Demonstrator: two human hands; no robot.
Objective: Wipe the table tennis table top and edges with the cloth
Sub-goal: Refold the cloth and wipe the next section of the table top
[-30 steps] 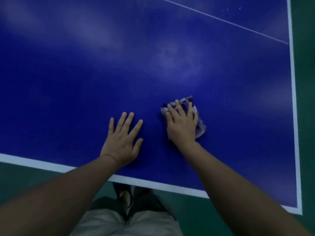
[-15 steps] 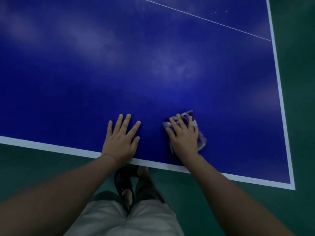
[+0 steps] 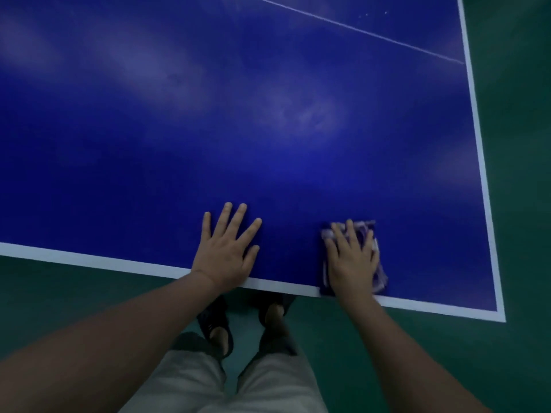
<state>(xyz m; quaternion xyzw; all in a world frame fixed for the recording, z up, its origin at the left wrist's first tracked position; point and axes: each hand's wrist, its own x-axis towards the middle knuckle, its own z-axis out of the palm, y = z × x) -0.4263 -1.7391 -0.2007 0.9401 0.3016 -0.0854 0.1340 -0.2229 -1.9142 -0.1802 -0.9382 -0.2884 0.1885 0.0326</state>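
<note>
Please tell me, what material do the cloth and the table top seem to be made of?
The cloth under the right hand looks like soft woven fabric, purple and white, since it lies crumpled in folds; blur hides its weave. The table top looks like a rigid painted board, blue and smooth with a semi-gloss finish: it shows hazy light reflections and white painted lines. The core material cannot be told.

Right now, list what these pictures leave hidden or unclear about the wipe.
All in the head view:
- Cloth: mostly covered by the right hand and blurred, so its fold and pattern are unclear.
- Table: far and left parts cut off by the frame; pale patches could be glare or dust.
- Table's side edge: not visible from above.
- Surface under the left hand: covered by the flat palm.
</note>
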